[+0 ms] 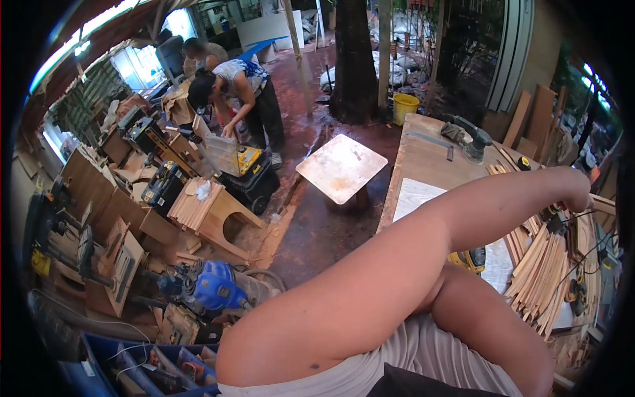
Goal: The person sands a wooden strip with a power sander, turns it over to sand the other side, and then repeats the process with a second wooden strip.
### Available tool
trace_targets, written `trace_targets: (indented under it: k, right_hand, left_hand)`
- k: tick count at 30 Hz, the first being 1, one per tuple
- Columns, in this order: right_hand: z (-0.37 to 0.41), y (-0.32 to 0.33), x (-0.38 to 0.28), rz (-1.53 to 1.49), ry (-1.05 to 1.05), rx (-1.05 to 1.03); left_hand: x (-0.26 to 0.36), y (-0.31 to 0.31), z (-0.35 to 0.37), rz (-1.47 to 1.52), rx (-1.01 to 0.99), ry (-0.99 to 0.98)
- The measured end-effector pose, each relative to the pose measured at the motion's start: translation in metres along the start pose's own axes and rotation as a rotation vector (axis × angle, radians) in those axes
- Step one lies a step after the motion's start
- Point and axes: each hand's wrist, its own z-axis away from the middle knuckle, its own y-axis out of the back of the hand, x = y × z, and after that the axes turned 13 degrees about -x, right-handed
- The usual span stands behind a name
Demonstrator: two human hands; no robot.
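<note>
My left arm crosses the view from the lower left to the right edge. My left hand (579, 190) is bent over at the wrist above the thin wood strips (539, 278); its fingers are hidden, so any grip cannot be made out. The upper part of my right arm (479, 311) rises from the lower right and passes behind the left arm, which hides my right hand. A yellow and black power tool (471, 259) lies on the workbench (423, 142), just beyond my crossed arms.
A sander (475, 142) rests on the bench's far end. Ahead stands a small square-topped table (342, 167), with a yellow bucket (405, 108) behind. At left are a wooden stool (221, 215), tool cases, a blue machine (215, 284) and two people, one bending over a black-and-yellow toolbox (250, 162).
</note>
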Motion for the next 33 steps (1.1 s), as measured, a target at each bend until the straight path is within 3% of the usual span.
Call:
trace_targets:
  k: [14,16,19,20,21,22,23,24,26,28,31,33]
  right_hand:
    - [-0.013,0.003,0.007,0.02,-0.002,-0.014]
    - [-0.032,0.01,0.006,0.077,0.023,0.0]
    - [-0.069,0.023,0.005,0.173,0.055,0.066]
    - [-0.08,0.027,0.008,0.199,0.049,0.1]
    - [-0.082,0.028,0.017,0.204,0.03,0.142]
    - [-0.077,0.027,0.031,0.192,0.002,0.2]
    - [-0.072,0.02,0.048,0.14,-0.024,0.262]
    - [-0.047,0.007,0.069,0.012,-0.051,0.356]
    - [0.025,-0.058,0.129,-0.109,-0.183,0.585]
    - [0.103,-0.144,0.118,-0.368,-0.271,0.734]
    - [0.14,-0.328,0.15,-1.151,-0.283,1.042]
    - [0.107,-0.416,0.155,-1.506,-0.787,1.133]
  left_hand:
    - [-0.029,-0.01,-0.006,0.098,0.009,-0.008]
    - [-0.034,-0.01,-0.007,-0.026,0.012,-0.015]
    - [-0.06,-0.018,0.003,-0.037,0.055,-0.023]
    - [-0.102,-0.031,-0.028,-0.11,0.059,-0.165]
    - [-0.086,-0.021,0.049,-0.06,0.062,-0.097]
    - [-0.153,-0.042,0.019,-0.257,0.1,-0.211]
    - [-0.137,-0.03,0.083,-0.063,-0.044,-0.015]
    - [-0.167,-0.048,0.104,0.002,-0.009,0.082]
    - [-0.198,-0.075,0.171,0.53,0.04,0.28]
    - [-0.249,-0.119,0.225,0.641,0.087,0.487]
    - [-0.289,-0.184,0.29,0.823,0.203,0.474]
    - [-0.297,-0.221,0.308,0.912,0.208,0.477]
